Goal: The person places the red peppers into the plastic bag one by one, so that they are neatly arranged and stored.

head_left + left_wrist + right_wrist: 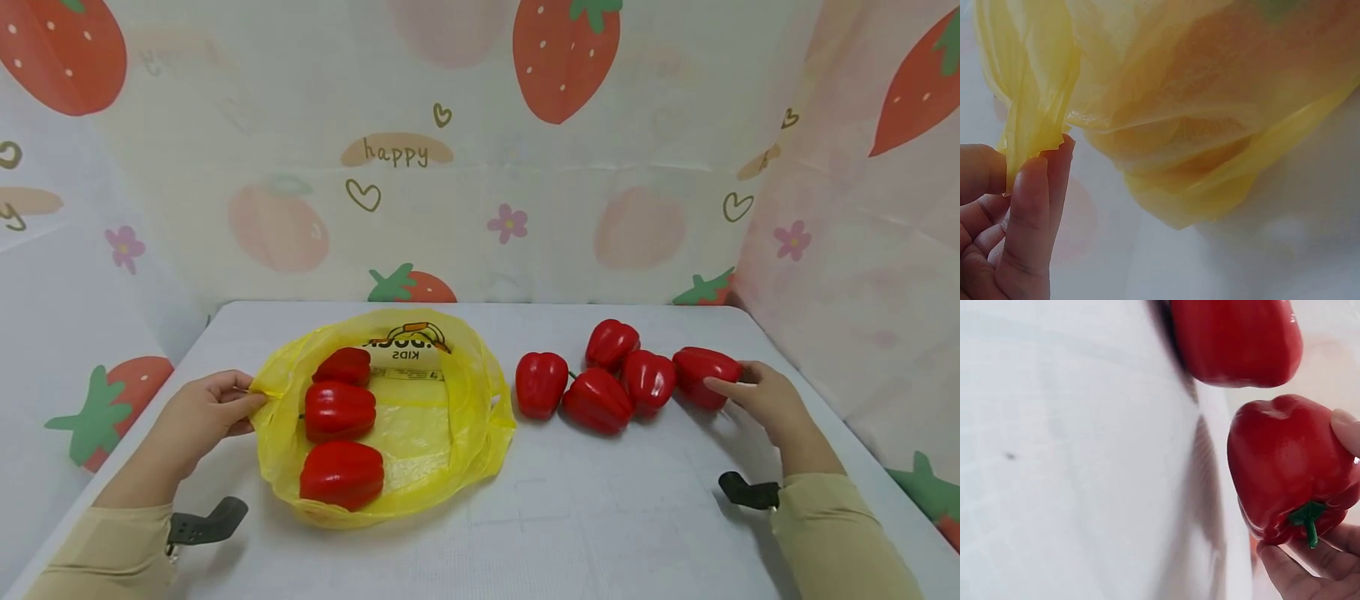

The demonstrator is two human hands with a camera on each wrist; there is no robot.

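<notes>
My left hand point(201, 415) pinches the left rim of a yellow plastic bag point(480, 392), its edge bunched between thumb and fingers point(1029, 206) in the left wrist view. The bag's wide mouth faces up, showing three red bell peppers point(341, 475) along its left side. At the right, my right hand point(768, 404) grips a red bell pepper point(705, 375). In the right wrist view, thumb and fingers sit around this pepper point(1291, 459), green stem toward the fingers. Whether it touches the table, I cannot tell.
Several more red bell peppers point(598, 402) cluster on the white table point(570, 517) between the bag and my right hand. Behind the table hangs a strawberry-patterned cloth point(465, 225), which continues along both sides.
</notes>
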